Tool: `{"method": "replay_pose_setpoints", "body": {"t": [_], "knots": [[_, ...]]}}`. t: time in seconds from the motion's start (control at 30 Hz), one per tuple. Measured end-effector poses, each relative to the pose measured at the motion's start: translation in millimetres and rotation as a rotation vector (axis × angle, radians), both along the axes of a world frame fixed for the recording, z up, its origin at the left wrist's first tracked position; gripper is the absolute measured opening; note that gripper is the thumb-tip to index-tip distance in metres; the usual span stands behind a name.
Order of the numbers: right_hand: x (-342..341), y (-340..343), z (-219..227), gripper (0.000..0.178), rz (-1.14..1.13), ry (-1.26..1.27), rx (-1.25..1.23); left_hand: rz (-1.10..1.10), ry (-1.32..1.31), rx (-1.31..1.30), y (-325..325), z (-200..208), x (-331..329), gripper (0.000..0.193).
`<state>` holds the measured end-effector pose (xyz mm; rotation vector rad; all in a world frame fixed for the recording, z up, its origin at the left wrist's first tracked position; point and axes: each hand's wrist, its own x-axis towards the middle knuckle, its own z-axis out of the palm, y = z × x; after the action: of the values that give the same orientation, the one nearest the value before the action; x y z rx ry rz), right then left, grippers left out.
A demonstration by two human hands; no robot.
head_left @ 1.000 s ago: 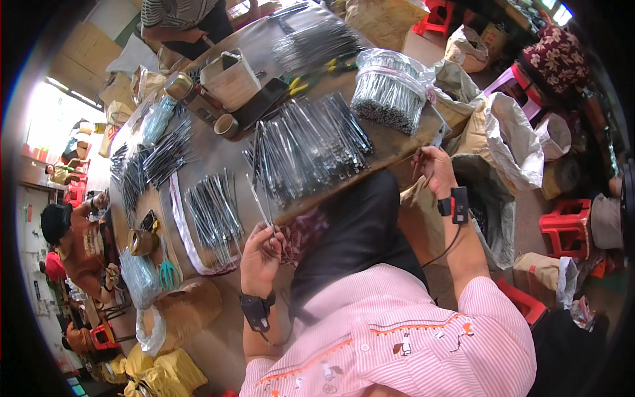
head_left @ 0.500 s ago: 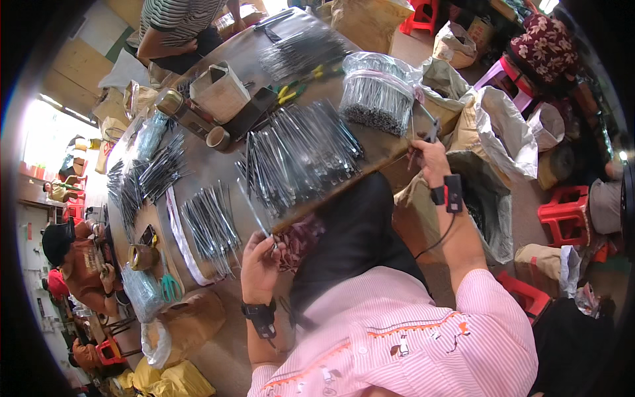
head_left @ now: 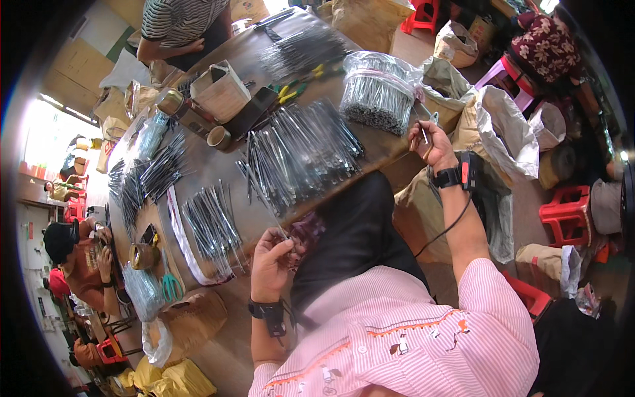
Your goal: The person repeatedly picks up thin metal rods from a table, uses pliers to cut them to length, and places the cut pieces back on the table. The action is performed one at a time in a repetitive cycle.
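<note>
My left hand (head_left: 272, 263) is closed, thumb and fingers pinching the end of a thin metal strip (head_left: 274, 217) just off the table's near edge. The strip points up toward a wide spread of shiny metal strips (head_left: 301, 152) lying on the table. My right hand (head_left: 433, 149) is raised beside the table's right corner, fingers curled around a slim metal tool (head_left: 424, 132) whose exact kind I cannot make out. Just left of that hand stands a thick bundle of metal strips (head_left: 377, 96) wrapped in clear plastic. A smaller batch of strips (head_left: 211, 221) lies to the left.
Across the table (head_left: 192, 155) are a wooden box (head_left: 220, 96), a cup (head_left: 218, 137), yellow-handled pliers (head_left: 288, 94) and teal scissors (head_left: 172, 288). Open sacks (head_left: 499, 126) and a red stool (head_left: 567, 215) stand at right. Co-workers are at the far side (head_left: 178, 26) and left (head_left: 83, 264).
My left hand has shifted slightly right, and its strip now lies closer to the spread. My right hand has turned and moved up a little, with the tool angled differently.
</note>
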<state>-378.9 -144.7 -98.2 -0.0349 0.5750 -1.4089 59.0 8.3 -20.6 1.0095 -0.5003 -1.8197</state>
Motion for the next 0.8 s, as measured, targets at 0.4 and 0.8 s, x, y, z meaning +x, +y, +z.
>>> {"method": "replay_pose_setpoints", "body": {"t": [0.4, 0.8], "knots": [[104.8, 96.0, 57.1, 0.016, 0.170, 0.495, -0.131, -0.136, -0.086, -0.025, -7.4, -4.2, -42.9, 0.017], [178.0, 131.1, 88.1, 0.015, 0.072, 0.829, -0.348, -0.157, -0.105, -0.244, -12.5, 3.7, -69.1, 0.017]]}}
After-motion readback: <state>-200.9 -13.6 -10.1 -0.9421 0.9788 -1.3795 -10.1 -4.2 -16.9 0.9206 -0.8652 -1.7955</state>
